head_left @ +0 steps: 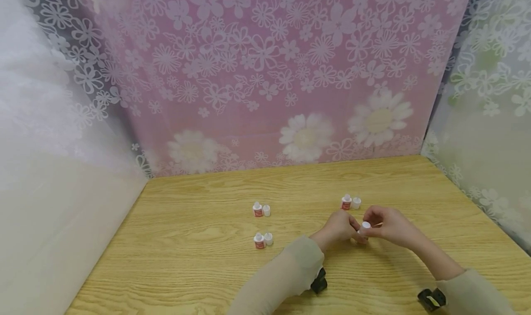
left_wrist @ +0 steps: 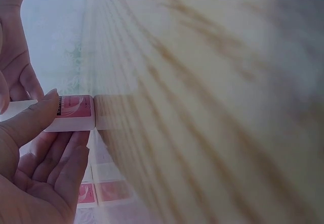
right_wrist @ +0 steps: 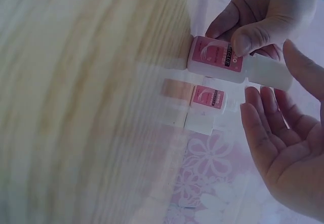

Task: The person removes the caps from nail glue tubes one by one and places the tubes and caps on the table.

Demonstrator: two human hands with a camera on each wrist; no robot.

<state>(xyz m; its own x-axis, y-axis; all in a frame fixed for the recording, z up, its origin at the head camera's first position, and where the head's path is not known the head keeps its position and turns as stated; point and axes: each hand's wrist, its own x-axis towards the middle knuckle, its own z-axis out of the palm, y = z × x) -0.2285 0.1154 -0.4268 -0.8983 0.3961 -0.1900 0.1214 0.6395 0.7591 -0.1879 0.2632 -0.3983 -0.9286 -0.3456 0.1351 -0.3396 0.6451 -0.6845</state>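
Observation:
My left hand point(head_left: 341, 227) grips a small white glue bottle point(right_wrist: 215, 59) with a red label, thumb across the label. The bottle stands upright on the table, its white cap point(head_left: 366, 225) on top. Around that cap is my right hand point(head_left: 392, 225), thumb on one side and fingers on the other. In the right wrist view the right thumb and fingers point(right_wrist: 258, 127) stand apart, loosely bent, with gaps between them and the cap. Just behind, an uncapped glue bottle point(head_left: 346, 203) stands beside its loose white cap point(head_left: 356, 203).
Two more uncapped glue bottles stand to the left, one farther back point(head_left: 258, 210) and one nearer point(head_left: 259, 242), each with a white cap next to it. Flowered curtains point(head_left: 257, 75) enclose the wooden table point(head_left: 186, 259) at the back and sides.

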